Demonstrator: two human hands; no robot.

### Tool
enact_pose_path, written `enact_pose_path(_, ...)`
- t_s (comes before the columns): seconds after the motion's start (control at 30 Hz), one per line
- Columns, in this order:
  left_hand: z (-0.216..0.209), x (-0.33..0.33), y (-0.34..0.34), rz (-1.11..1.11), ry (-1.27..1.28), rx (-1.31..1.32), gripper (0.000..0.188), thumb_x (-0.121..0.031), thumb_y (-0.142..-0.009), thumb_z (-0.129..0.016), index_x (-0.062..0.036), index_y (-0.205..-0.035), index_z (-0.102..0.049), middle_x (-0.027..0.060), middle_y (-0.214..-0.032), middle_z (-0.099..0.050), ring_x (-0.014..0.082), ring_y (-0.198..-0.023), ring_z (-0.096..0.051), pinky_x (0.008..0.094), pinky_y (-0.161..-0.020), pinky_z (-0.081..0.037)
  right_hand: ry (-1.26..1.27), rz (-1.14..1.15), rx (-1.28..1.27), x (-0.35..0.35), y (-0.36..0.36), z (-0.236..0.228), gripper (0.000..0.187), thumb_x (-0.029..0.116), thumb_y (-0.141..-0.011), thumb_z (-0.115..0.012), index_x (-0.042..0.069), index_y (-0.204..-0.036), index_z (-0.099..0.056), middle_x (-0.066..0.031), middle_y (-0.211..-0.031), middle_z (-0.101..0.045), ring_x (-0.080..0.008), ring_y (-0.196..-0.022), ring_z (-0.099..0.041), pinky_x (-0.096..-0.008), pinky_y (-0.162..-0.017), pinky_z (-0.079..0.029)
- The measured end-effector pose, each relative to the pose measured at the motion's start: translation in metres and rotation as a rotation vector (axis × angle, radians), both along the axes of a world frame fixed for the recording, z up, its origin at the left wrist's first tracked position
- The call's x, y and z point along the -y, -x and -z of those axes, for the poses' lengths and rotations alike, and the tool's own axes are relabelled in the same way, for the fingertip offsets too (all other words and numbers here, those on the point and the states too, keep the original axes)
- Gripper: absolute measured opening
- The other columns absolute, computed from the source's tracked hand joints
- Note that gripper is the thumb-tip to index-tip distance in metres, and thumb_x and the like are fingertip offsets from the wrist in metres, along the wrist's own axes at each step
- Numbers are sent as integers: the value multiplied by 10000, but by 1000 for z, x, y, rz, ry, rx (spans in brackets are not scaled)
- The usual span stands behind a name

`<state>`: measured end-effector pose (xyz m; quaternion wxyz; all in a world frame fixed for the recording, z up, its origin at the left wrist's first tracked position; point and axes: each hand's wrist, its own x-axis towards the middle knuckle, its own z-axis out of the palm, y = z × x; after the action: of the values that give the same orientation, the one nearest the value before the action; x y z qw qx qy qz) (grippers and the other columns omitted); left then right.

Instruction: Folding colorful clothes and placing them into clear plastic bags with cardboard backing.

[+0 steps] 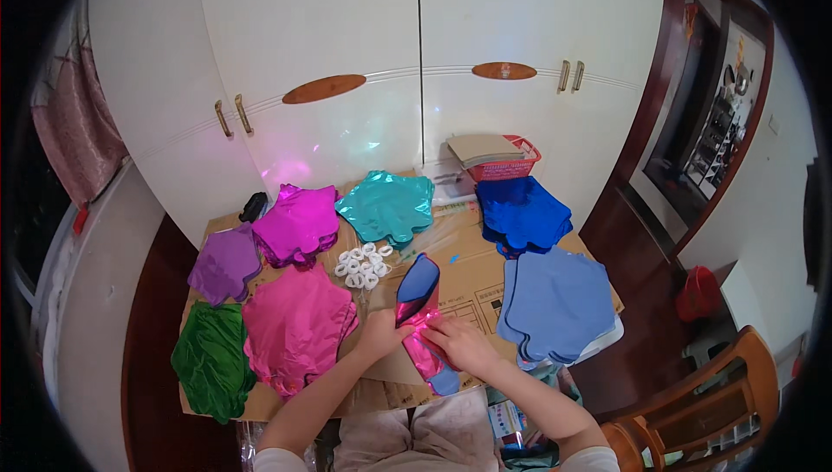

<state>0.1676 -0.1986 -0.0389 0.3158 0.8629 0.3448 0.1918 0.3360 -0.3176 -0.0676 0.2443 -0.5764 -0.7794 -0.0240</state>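
Observation:
A narrow, folded strip of foil sheets (418, 286), shiny pink outside with matt blue showing at both ends, lies on the cardboard in front of me. My left hand (381, 334) is closed on its left edge near the middle. From the other side, my right hand (464, 346) pinches the foil, fingers bent over it. Just beyond the left hand is a cluster of small white rings (364, 265). A pink foil stack (299, 329) lies left of my hands, and a pale blue stack (559, 303) lies to their right.
More stacks of lobed foil sheets lie around: green (212, 359), purple (224, 262), magenta (297, 221), teal (386, 206) and dark blue (523, 212). A red basket (511, 166) holds cardboard at the back, before white cupboard doors (537, 13). A wooden chair (711, 394) stands at right.

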Motion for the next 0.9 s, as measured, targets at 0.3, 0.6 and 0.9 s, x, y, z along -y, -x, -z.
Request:
enact_pose_path(0.3,18,1,7,10,-255,-22,196,-182,-684,-696,-2,-725,-628,162,-704,-576,362,-715,-571,429,-661,-459,45,76,-22,3,4,-3,296,148,-825,-517,107,-1101,-616,-129,-1171,-549,-302,-1087,-537,-398,-898,-452)
enact_pose_path(0.6,14,14,16,297,-788,49,211,-119,-718,-567,-39,-895,-650,54,-741,-553,207,-753,-555,341,-685,-439,5,106,-106,0,-4,13,331,137,-732,-577,63,-1052,-616,-123,-1088,-575,-298,-1015,-543,-383,-873,-427)
enact_pose_path(0.9,15,27,21,292,-906,96,200,-112,-722,-586,-61,-902,-657,40,-911,-646,172,-809,-579,314,-714,-446,8,193,-190,9,-5,3,460,157,-703,-587,20,-1136,-519,-116,-1113,-541,-313,-1081,-474,-401,-935,-355)
